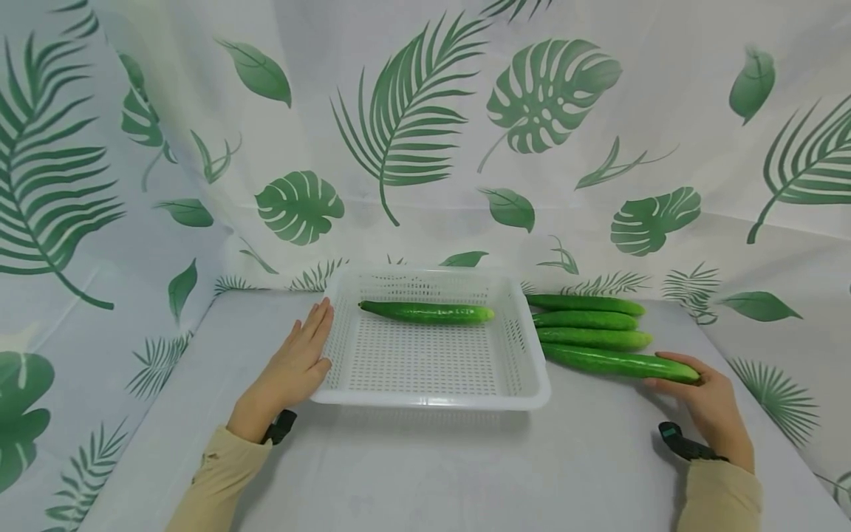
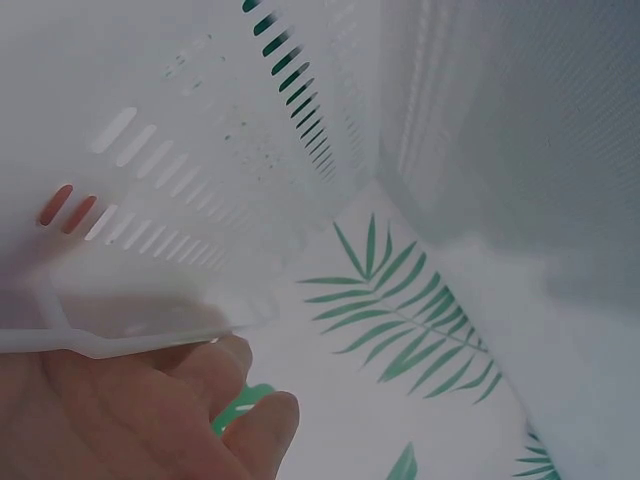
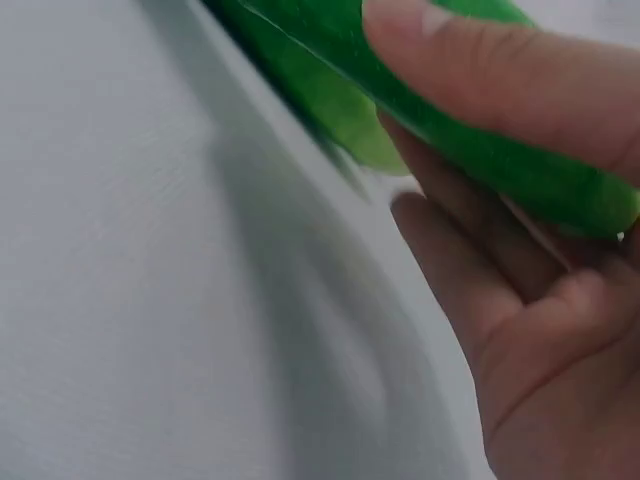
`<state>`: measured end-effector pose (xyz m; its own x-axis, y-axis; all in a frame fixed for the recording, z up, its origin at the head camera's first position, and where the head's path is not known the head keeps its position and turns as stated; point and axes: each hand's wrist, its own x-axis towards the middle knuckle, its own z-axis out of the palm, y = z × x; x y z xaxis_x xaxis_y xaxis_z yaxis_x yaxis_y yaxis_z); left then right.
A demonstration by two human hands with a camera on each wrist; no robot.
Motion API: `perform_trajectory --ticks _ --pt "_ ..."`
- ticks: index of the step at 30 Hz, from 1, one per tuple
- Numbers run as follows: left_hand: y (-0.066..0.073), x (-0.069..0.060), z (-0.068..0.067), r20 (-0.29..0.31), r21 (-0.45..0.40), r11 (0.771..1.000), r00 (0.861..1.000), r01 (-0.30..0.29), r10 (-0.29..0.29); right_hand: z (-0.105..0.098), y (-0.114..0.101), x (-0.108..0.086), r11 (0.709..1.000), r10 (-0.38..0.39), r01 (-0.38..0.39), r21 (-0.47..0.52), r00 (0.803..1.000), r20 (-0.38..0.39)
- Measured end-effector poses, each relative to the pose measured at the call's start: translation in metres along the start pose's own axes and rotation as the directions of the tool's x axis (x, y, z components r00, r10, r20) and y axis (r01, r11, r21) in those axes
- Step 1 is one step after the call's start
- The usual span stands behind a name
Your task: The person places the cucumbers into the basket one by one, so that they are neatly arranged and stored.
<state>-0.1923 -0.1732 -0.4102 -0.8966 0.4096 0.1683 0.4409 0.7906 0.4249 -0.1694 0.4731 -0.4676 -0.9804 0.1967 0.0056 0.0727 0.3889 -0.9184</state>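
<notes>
A white plastic basket with perforated walls stands on the table, and one cucumber lies crosswise inside it near the back wall. My left hand rests against the basket's left side with fairly straight fingers; the left wrist view shows the hand by the rim. At the right, my right hand pinches the end of the nearest cucumber between thumb and fingers. In the right wrist view the thumb presses on that cucumber's skin, with the fingers on its other side.
Three more cucumbers lie side by side behind the held one, their left ends next to or behind the basket's right wall. A leaf-printed cloth hangs behind and at both sides. The pale table surface extends in front.
</notes>
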Motion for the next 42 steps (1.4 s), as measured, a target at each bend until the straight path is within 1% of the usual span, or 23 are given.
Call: perform_trajectory --ticks 1,3,4,8,12,15,18,20,22,24,26,29,31,34,37,39,42 --pt "0.000 0.000 0.000 -0.001 0.000 1.000 1.000 0.000 0.000 0.000 -0.001 0.000 0.998 -0.003 0.002 0.066 1.000 0.006" --pt "-0.001 0.000 0.001 -0.002 0.002 1.000 1.000 0.000 0.000 0.000 -0.002 -0.001 0.984 -0.015 0.012 0.178 1.000 0.015" --pt "-0.001 0.000 0.001 -0.002 0.003 1.000 1.000 0.001 -0.001 -0.001 -0.002 -0.002 0.970 -0.019 0.013 0.244 1.000 0.023" --pt "-0.002 0.000 0.002 0.001 0.004 1.000 1.000 0.001 -0.001 -0.003 -0.003 -0.004 0.914 -0.046 0.022 0.406 0.998 0.048" --pt "-0.003 0.000 0.002 0.002 0.003 1.000 1.000 0.002 -0.002 -0.007 -0.007 -0.007 0.867 -0.068 0.033 0.498 0.996 0.054" --pt "-0.004 -0.001 0.002 0.000 0.004 1.000 1.000 0.001 -0.001 -0.010 -0.013 -0.010 0.843 -0.082 0.050 0.536 0.996 0.036" --pt "-0.004 0.000 0.002 -0.003 0.007 1.000 1.000 -0.003 0.003 -0.014 -0.020 -0.014 0.815 -0.104 0.078 0.574 0.994 0.013" --pt "-0.004 0.000 0.002 -0.004 0.009 1.000 1.000 -0.005 0.005 -0.016 -0.025 -0.017 0.793 -0.107 0.083 0.604 0.994 0.003" --pt "-0.004 0.000 0.002 -0.005 0.011 1.000 1.000 -0.006 0.006 -0.018 -0.030 -0.019 0.778 -0.119 0.101 0.620 0.993 -0.012" --pt "-0.004 0.000 0.001 -0.002 0.009 1.000 1.000 -0.005 0.005 -0.019 -0.035 -0.021 0.775 -0.135 0.131 0.619 0.990 -0.040" --pt "-0.004 0.000 0.001 0.002 0.005 1.000 1.000 -0.003 0.003 -0.020 -0.040 -0.022 0.775 -0.170 0.179 0.606 0.983 -0.073" --pt "-0.003 0.000 0.001 0.003 0.003 1.000 1.000 -0.001 0.001 -0.019 -0.050 -0.023 0.789 -0.226 0.264 0.554 0.964 -0.138" --pt "-0.003 0.000 0.002 0.002 0.002 1.000 1.000 -0.002 0.002 -0.019 -0.058 -0.025 0.797 -0.242 0.301 0.524 0.954 -0.179" --pt "-0.003 0.001 0.002 0.003 0.002 1.000 1.000 -0.001 0.001 -0.019 -0.073 -0.029 0.810 -0.230 0.328 0.487 0.940 -0.251" --pt "-0.003 0.001 0.002 0.005 0.001 1.000 1.000 0.001 -0.001 -0.018 -0.087 -0.034 0.815 -0.189 0.329 0.478 0.929 -0.317" --pt "-0.003 0.001 0.002 0.006 0.002 1.000 1.000 0.000 0.000 -0.017 -0.097 -0.036 0.820 -0.166 0.331 0.468 0.919 -0.358" --pt "-0.003 0.001 0.002 0.006 0.004 1.000 1.000 0.001 -0.001 -0.014 -0.109 -0.037 0.829 -0.136 0.327 0.453 0.905 -0.403"
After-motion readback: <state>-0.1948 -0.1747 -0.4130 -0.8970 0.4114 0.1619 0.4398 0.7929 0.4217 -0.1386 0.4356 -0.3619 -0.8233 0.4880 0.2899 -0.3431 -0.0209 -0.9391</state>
